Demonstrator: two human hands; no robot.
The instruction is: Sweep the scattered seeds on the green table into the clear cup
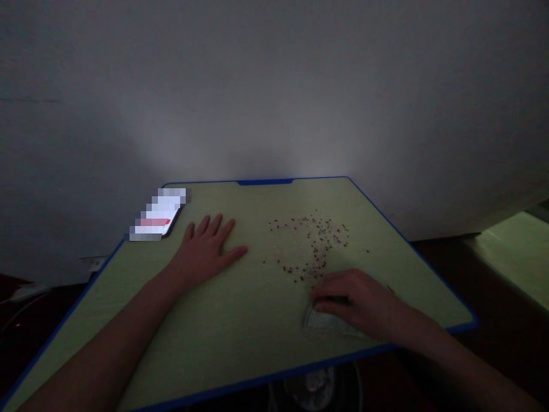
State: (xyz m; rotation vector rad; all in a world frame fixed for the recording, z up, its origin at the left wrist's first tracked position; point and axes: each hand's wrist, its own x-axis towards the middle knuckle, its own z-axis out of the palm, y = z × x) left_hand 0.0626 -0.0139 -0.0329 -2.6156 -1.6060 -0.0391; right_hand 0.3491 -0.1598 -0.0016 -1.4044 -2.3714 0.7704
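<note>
Near dozens of specks (316, 249), left hand (203, 254) lies splayed, right hand (354, 294) curls, grip unclear.

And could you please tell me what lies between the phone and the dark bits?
In the head view, the left hand lies spread on the tabletop between the phone and the dark bits.

Small dark grains (321, 232) lie scattered beyond the right fingers (337, 286); a translucent, curved-edged piece (330, 325) lies partly beneath them.

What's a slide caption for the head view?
Left hand spread on the blue-edged table, right hand near scattered dark specks.
</note>
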